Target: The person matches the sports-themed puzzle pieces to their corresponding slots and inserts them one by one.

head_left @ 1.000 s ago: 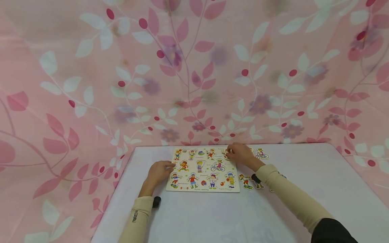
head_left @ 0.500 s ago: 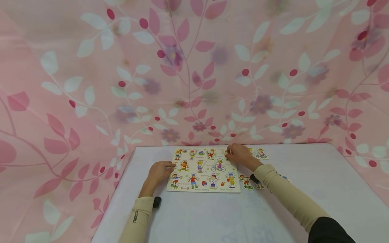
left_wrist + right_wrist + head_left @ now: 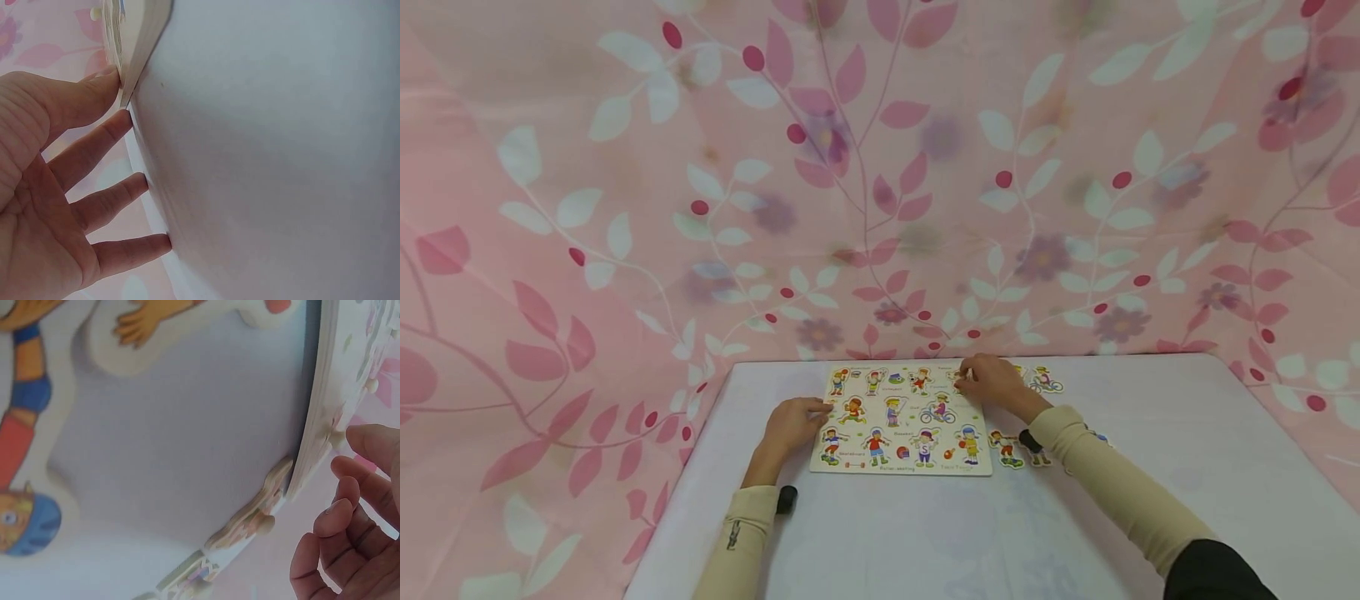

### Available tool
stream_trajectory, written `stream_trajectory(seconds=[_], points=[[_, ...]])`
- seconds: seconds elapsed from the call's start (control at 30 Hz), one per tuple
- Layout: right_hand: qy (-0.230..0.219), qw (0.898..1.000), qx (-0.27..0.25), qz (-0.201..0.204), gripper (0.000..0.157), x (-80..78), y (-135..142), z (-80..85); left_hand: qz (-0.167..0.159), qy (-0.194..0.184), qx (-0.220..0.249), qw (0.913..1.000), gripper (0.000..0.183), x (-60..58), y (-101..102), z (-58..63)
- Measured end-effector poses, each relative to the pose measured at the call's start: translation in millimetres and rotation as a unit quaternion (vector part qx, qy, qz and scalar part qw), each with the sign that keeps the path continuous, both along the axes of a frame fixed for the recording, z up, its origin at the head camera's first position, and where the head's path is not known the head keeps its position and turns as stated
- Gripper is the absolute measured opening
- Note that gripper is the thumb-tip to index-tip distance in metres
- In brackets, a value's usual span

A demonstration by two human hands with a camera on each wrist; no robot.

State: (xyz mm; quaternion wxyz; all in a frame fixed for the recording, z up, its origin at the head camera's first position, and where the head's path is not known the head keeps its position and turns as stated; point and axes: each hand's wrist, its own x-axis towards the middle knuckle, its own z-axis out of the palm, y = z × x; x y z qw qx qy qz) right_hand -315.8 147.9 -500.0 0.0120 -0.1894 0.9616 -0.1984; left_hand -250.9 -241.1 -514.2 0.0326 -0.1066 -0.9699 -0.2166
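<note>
A pegged picture puzzle board [image 3: 865, 468] with cartoon children playing sports lies on the white table. My left hand [image 3: 792, 427] steadies its left edge. In the left wrist view the thumb [image 3: 94, 97] rests against the board's edge, and the straight fingers [image 3: 131, 253] touch the tabletop. At the upper right corner of the board, my right hand [image 3: 996, 383] holds a small puzzle piece by its knob [image 3: 337, 439]. Thumb and index finger meet at that knob in the right wrist view, with the other fingers curled below. Most of this piece is hidden by the hand.
Loose puzzle pieces lie right of the board: a cyclist [image 3: 1047, 380] at the back, a skateboarder [image 3: 1006, 450] by the board's edge, and others partly under the right forearm [image 3: 1120, 483]. A pink floral curtain [image 3: 880, 208] hangs behind the table [image 3: 887, 533].
My right fingertips have shifted only slightly at the corner piece. The left hand and the board have stayed in place.
</note>
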Motion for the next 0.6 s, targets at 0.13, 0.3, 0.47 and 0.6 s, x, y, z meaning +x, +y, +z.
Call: stream_trajectory(seconds=[0.13,0.3,0.47,0.6], points=[[0.002,1.000,-0.004,-0.004,0.016,-0.7,6.1,2.3,0.000,-0.004,0.003,1.0000,0.022,0.8,-0.2,0.8],[0.009,1.000,0.002,-0.008,0.021,0.9,13.8,4.8,-0.002,-0.001,0.004,1.0000,0.021,1.8,-0.2,0.8],[0.019,1.000,0.003,-0.008,0.021,5.0,19.6,8.2,0.002,-0.002,0.008,1.0000,0.021,1.3,0.0,1.1],[0.024,1.000,0.000,-0.006,0.022,9.7,24.5,11.2,0.002,-0.008,0.009,0.9999,0.022,0.8,0.4,1.2]])
